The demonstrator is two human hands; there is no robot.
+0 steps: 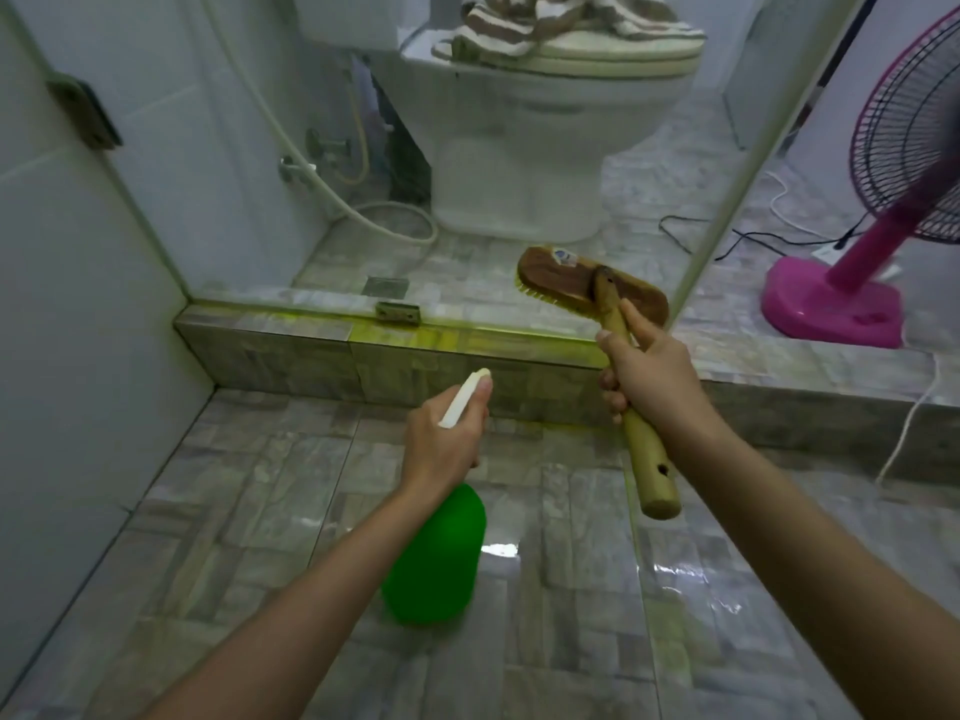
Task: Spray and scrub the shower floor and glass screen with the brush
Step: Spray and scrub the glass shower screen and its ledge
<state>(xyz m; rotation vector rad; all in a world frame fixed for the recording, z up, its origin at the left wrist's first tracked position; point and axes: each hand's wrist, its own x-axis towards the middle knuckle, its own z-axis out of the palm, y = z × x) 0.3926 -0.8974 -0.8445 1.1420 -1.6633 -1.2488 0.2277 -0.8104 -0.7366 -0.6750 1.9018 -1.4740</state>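
a: where's the brush?

b: in the right hand. the fingers are wrapped tight round the wooden handle, partway up it, with the forefinger stretched along the shaft. the head is held up in the air in front of the glass screen, above the tiled curb, yellow bristles facing down and left.

a: and the other hand?

b: the left hand is closed round the neck of a green spray bottle, with a finger lying along the white nozzle, which points at the curb. i cannot tell whether the trigger is pressed.

a: anything on the curb?

b: a yellow-green stain along its top edge, at the foot of the glass, and a fainter streak where the curb meets the shower floor. the floor tiles look wet and shiny toward the right.

a: behind the glass?

b: a toilet with a striped towel piled on its lid, and a hose on the floor. a pink fan stands at the far right, outside the screen.
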